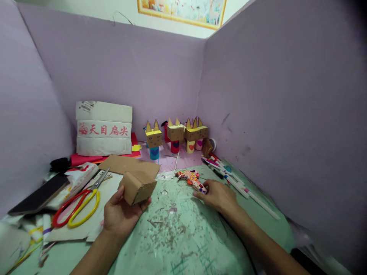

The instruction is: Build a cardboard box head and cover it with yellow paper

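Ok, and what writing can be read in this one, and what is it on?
"天目扁尖" in red, on the white box.
Sticker on that box's top corner: too small to read.
Cardboard block in the left hand: no writing shows.
Green mat: scribbles, nothing legible.

mat [177,236] free at centre; scissors [77,204] crowd left, pens [237,185] right, cardboard figures [175,134] line back wall.
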A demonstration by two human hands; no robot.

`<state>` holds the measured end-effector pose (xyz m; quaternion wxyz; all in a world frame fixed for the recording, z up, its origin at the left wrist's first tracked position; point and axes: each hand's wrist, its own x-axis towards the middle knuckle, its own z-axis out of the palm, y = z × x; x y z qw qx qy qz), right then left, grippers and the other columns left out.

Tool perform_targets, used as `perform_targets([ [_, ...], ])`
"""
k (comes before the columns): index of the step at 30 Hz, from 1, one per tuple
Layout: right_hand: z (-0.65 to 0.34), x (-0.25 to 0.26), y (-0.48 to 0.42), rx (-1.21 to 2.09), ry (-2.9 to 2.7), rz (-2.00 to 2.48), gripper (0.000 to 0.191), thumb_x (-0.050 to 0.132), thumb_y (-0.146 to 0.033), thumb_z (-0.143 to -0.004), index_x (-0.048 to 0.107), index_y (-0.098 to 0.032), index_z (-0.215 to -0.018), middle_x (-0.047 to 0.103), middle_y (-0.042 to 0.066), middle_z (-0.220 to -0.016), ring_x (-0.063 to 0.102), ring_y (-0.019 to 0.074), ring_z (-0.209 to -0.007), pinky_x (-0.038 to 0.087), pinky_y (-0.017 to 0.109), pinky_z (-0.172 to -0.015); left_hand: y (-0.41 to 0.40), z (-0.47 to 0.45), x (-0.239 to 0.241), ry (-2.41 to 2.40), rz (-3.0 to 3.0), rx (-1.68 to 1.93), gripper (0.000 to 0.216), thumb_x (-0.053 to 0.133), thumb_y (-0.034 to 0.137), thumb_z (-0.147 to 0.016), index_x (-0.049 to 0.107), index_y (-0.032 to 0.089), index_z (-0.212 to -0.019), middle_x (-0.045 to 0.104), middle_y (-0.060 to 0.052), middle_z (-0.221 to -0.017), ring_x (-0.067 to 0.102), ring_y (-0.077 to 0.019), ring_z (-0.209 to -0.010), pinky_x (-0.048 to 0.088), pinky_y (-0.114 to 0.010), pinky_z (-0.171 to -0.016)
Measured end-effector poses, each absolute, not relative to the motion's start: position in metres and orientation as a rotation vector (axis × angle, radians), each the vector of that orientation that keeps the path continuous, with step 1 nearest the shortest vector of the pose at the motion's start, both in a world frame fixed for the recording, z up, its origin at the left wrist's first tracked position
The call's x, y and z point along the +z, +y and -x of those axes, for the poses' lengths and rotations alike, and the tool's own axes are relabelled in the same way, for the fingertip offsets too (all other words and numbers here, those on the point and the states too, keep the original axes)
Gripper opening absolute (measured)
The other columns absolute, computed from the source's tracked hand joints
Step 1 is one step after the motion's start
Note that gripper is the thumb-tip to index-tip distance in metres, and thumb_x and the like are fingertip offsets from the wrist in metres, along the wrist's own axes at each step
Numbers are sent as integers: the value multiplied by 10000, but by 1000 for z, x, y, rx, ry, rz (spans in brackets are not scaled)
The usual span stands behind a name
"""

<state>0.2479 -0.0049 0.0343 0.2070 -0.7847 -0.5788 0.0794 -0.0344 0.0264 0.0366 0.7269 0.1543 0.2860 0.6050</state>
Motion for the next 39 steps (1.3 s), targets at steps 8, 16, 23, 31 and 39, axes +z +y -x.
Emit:
perform_targets([
  [8, -232, 27, 3, 59, -1697, 2328, 311, 392, -327, -954, 587, -129, -1094, 682, 144, -1063, 680, 279, -902, 457, 333, -697, 24, 32, 37, 706, -401, 1339, 417, 483, 168, -831, 589, 253, -1225, 718, -120, -962, 702, -337, -793, 572, -549, -597],
  [16, -273, 37, 29, -175, -1559, 2429, 357, 358, -331, -972, 544, -102, -1174, 620, 202, -1178, 656, 309, -980, 480, 364, -733, 25, 32, 37, 702, -432, 1333, 473, 486, 154, -824, 541, 259, -1281, 705, -127, -1022, 699, -348, -829, 579, -549, -598],
  [23, -279, 30, 33, -152, -1610, 2382, 352, 472, -292, -916, 616, -37, -1110, 642, 280, -1098, 620, 389, -1017, 472, 473, -797, 25, 32, 34, 648, -402, 1279, 577, 539, 126, -777, 479, 250, -1337, 731, -133, -973, 712, -351, -797, 588, -550, -610],
  [31, -197, 68, 9, 929, -1687, 1366, 851, 658, -536, -753, 316, -163, -1436, 393, 197, -1477, 453, 311, -1295, 437, 457, -976, 10, 19, 33, 614, -804, 1156, 824, 809, 145, -482, 541, 185, -1260, 655, -147, -1200, 617, -388, -1079, 544, -415, -842],
  [39, -159, 38, 6, 1479, -1457, 945, 1302, 902, -354, -407, 177, -141, -1468, 370, 215, -1465, 443, 351, -1295, 347, 487, -1069, 21, 13, 7, 706, -1148, 1213, 877, 883, 140, -329, 597, 213, -1155, 637, -135, -1195, 548, -417, -1167, 486, -446, -941],
])
